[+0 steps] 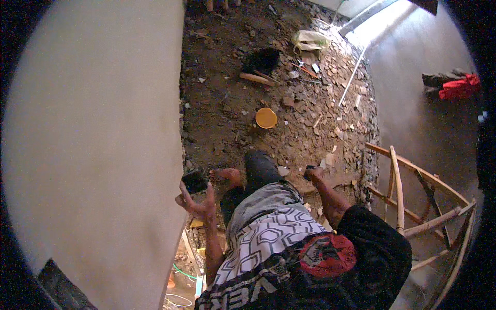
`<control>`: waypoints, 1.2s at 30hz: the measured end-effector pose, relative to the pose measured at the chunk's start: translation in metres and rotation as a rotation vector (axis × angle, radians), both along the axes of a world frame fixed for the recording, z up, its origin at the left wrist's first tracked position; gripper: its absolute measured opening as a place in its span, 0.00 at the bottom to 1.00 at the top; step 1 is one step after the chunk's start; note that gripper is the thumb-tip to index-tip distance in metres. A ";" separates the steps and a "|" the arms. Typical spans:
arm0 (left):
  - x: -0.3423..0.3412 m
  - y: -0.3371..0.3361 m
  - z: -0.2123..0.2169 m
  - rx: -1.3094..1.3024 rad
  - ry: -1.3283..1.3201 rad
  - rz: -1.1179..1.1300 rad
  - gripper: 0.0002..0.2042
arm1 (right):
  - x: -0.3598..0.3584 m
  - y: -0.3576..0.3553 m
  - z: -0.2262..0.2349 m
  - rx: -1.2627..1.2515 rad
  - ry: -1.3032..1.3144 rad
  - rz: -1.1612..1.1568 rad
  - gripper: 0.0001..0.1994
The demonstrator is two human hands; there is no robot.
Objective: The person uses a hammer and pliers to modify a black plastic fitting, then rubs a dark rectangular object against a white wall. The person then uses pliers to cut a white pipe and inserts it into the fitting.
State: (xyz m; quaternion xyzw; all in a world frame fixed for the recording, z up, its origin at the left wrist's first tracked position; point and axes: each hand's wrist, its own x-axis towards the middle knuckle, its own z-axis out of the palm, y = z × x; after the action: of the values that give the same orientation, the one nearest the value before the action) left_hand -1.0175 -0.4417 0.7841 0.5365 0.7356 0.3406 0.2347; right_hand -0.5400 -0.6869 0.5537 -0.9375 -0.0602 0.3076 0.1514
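My left hand [199, 203] is beside the edge of the pale wall at the left, its thumb and fingers around a dark, block-like thing [195, 182] whose kind I cannot make out. Lower right of the middle, my right hand [314, 175] is closed over the dirt floor. A small dark thing [309, 168] shows at its fingers, too unclear to name. Between the hands are my bent leg in dark trousers [261, 168] and a bare foot [228, 175]. Ahead on the ground stands a round orange-yellow lid or tub [266, 118].
A black container [261, 61] lies farther off by a curved wooden piece [257, 79]. Broken tile pieces and a pale bag [310, 40] litter the floor. A wooden pole frame [400, 191] leans at the right, below red cloth [459, 87] on the wall.
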 end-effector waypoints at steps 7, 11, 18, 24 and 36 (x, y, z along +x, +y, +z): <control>0.078 0.034 -0.108 -0.140 -0.062 -0.211 0.44 | 0.018 0.031 0.036 0.167 -0.019 0.123 0.11; 0.163 0.010 -0.089 -0.062 0.034 -0.211 0.43 | 0.095 -0.034 0.068 0.190 -0.003 0.247 0.13; 0.345 0.009 -0.072 -0.320 0.066 -0.118 0.43 | 0.250 -0.106 0.034 -0.086 -0.005 0.114 0.18; 0.458 0.030 -0.100 -0.275 -0.028 -0.269 0.42 | 0.313 -0.106 0.077 0.061 -0.058 0.004 0.15; 0.611 0.079 -0.211 -0.293 -0.035 -0.213 0.41 | 0.444 0.034 0.116 0.351 0.114 -0.113 0.15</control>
State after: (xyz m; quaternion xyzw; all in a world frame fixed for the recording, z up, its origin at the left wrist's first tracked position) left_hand -0.4061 -0.3630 0.5736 0.5652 0.7122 0.2123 0.3580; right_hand -0.0962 -0.6531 0.6700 -0.8798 -0.0516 0.3358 0.3326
